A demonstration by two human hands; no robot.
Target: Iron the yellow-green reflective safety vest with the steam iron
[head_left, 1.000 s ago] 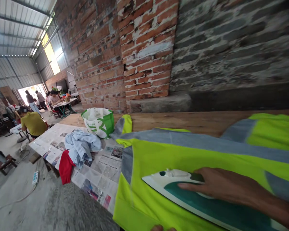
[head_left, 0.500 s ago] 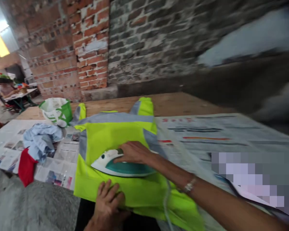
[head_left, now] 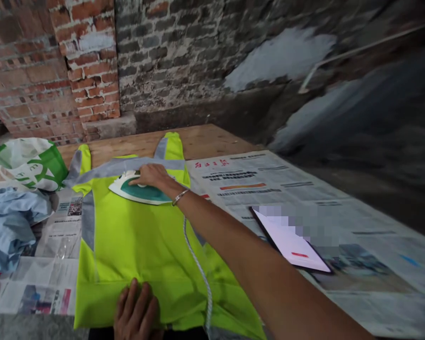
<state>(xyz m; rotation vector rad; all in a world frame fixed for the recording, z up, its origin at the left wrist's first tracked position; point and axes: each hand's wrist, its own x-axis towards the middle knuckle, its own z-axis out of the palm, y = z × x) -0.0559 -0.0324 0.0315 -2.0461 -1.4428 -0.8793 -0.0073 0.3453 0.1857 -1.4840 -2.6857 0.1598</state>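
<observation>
My right hand [head_left: 152, 175], its grip closed on the iron [head_left: 136, 191], has pushed it up the vest [head_left: 138, 236] toward the far edge of the surface [head_left: 201, 139], while my left hand [head_left: 136, 311] lies flat, pinning the near hem, so the middle looks pressed.

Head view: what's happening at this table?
A person is ironing a neon yellow vest with grey reflective strips, laid flat on a newspaper-covered table. The right hand grips a white and green iron near the vest's upper grey band. The left hand presses flat on the vest's near hem. The iron's cord trails across the fabric. A tablet lies to the right, crumpled blue cloth to the left.
</observation>
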